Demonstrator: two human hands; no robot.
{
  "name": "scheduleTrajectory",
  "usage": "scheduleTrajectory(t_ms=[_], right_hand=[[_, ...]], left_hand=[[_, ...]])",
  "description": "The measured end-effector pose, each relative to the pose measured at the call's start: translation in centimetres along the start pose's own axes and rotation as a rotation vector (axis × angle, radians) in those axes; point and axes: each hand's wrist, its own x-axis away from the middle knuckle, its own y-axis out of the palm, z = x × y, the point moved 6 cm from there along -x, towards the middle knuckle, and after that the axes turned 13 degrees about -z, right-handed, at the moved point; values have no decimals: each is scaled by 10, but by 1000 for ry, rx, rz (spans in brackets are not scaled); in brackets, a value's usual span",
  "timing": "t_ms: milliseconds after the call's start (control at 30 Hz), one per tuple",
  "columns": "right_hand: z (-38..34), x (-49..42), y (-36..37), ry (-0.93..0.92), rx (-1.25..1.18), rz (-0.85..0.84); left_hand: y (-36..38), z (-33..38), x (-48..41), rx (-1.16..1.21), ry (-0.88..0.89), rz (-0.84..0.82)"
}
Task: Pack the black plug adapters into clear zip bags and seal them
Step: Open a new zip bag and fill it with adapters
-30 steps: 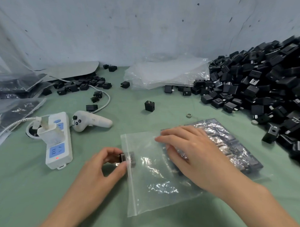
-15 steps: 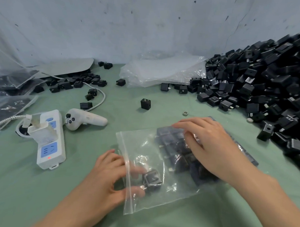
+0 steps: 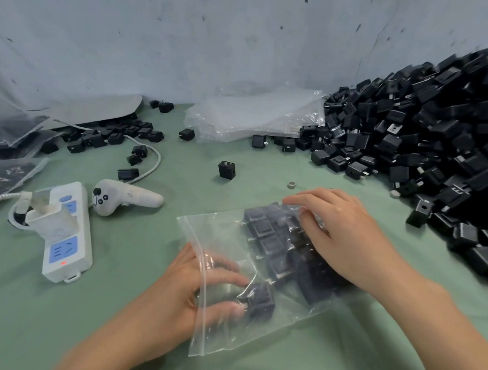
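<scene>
While my left hand (image 3: 183,296) reaches into the bag (image 3: 230,231) mouth, thumb and fingers pinching one adapter (image 3: 261,297), my right hand (image 3: 349,238) lies flat, fingers relaxed, pressing the packed rows (image 3: 263,229) through clear, crinkled film. Bag lies on the green table (image 3: 122,305). Loose black boxy pile (image 3: 419,130) crowds the right; white power strip (image 3: 66,242) and controller (image 3: 131,197) sit left.

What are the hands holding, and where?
The left hand, reaching inside the zip bag, pinches one black adapter by its left end. The right hand only presses the bag.
</scene>
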Motion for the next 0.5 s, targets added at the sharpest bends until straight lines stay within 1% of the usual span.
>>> scheduleTrajectory(t_ms=[200, 267, 333, 400, 500], right_hand=[[-1, -2, 4, -17, 4, -99], [-3, 0, 7, -82, -62, -179], [-7, 2, 14, -144, -128, -298], [-8, 5, 21, -156, -142, -388], [-8, 5, 24, -146, -113, -388]], left_hand=[[-2, 1, 1, 33, 0, -61], [-3, 1, 2, 33, -11, -69], [-3, 2, 2, 35, -15, -76], [-2, 3, 1, 32, -16, -77], [1, 4, 0, 40, -19, -66]])
